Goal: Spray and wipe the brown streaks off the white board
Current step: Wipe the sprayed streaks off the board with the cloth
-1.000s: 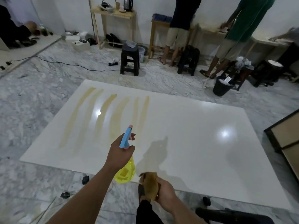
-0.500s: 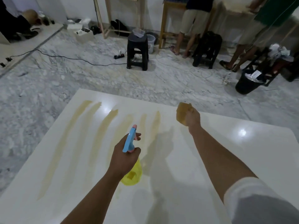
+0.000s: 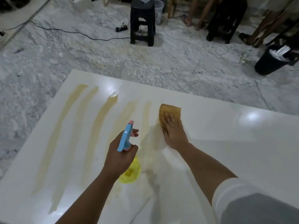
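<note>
A large glossy white board lies flat on the marble floor. Several brown streaks run lengthwise down its left half. My left hand grips a spray bottle with a blue and pink trigger head and a yellow body, held above the board's middle. My right hand presses a tan cloth flat on the board at the far end of the rightmost streak. A pale smear trails from under that hand toward me.
A black stool stands on the floor beyond the board, with a power strip and black cable to its left. A black bucket sits at the far right. People's legs and a second black stool line the back.
My right hand has come down from mid-air and pressed the cloth onto the board at the rightmost streak. The view has moved closer over the board. The left hand still holds the bottle.
</note>
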`<action>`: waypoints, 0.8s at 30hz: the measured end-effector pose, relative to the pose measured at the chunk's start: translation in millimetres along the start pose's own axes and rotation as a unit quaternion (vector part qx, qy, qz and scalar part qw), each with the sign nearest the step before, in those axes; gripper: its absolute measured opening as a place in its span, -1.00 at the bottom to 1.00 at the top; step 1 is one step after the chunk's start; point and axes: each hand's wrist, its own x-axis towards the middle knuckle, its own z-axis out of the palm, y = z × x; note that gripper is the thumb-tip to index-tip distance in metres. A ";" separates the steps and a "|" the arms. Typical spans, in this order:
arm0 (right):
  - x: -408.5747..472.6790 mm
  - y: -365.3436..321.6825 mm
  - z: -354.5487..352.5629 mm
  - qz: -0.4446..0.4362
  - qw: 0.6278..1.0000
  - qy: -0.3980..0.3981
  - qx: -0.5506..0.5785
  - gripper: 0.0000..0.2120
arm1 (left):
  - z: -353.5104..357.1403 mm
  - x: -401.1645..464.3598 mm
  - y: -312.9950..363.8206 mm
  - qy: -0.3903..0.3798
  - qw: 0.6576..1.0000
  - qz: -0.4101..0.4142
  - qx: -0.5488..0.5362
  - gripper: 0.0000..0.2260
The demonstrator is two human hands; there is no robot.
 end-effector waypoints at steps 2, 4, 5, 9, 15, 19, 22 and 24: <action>-28.8 -8.5 8.3 -0.022 1.000 -0.015 -0.008 -0.38 | -3.6 -9.9 0.9 -0.003 1.000 0.008 -0.003 -0.31; -59.9 -19.2 17.7 -0.032 0.999 -0.031 -0.005 -0.37 | -9.1 -26.7 1.1 -0.009 1.000 0.017 -0.001 -0.32; -73.9 -24.9 19.7 -0.034 0.999 -0.041 0.001 -0.36 | -11.9 -34.2 -0.9 -0.012 1.000 0.023 -0.001 -0.33; -140.8 -52.8 32.4 -0.036 0.998 -0.049 0.012 -0.33 | -24.1 -77.7 -10.2 -0.027 0.999 0.047 0.005 -0.47; -267.0 -91.4 78.8 -0.021 0.998 -0.049 0.035 -0.37 | -31.8 -168.5 -45.0 -0.071 0.996 0.057 -0.008 -0.49; -354.4 -122.6 109.5 -0.004 0.998 -0.011 0.065 -0.41 | -35.9 -222.1 -65.7 -0.093 0.994 0.059 -0.020 -0.49; -407.9 -147.5 124.1 0.007 0.996 -0.016 0.085 -0.39 | -44.1 -251.5 -72.3 -0.113 0.991 0.061 -0.022 -0.47; -430.5 -155.5 132.4 0.016 0.995 -0.027 0.097 -0.35 | -46.3 -260.9 -74.2 -0.114 0.991 0.059 -0.022 -0.49</action>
